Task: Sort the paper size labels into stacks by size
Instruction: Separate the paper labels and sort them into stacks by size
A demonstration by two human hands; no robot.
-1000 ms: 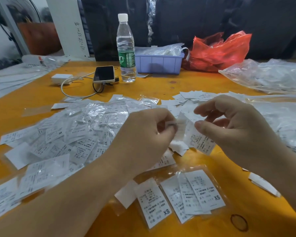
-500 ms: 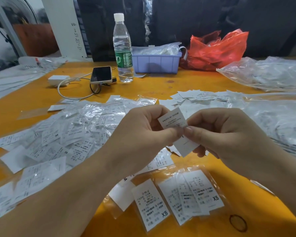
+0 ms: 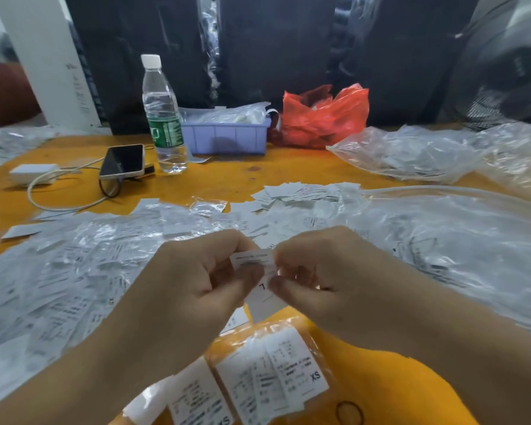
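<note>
My left hand (image 3: 196, 280) and my right hand (image 3: 328, 277) meet above the orange table (image 3: 233, 176), both pinching a small white paper label (image 3: 253, 260) between thumb and fingers. An "L" shows on the label's lower part (image 3: 262, 286). Below my hands lie bagged labels marked XS (image 3: 288, 372). A wide spread of bagged labels (image 3: 68, 271) covers the table's left side. A loose pile of bare labels (image 3: 307, 191) sits farther back.
A water bottle (image 3: 163, 118), a phone (image 3: 122, 161) and a white charger with cable (image 3: 33, 173) stand at the back left. A purple bin (image 3: 227, 136) and red bag (image 3: 322, 115) are behind. Clear plastic bags (image 3: 442, 228) fill the right side. A rubber band (image 3: 349, 413) lies near the front.
My hands have drawn closer together, and the label they hold has turned so its "L" mark faces me. The view has tilted up and shifted right.
</note>
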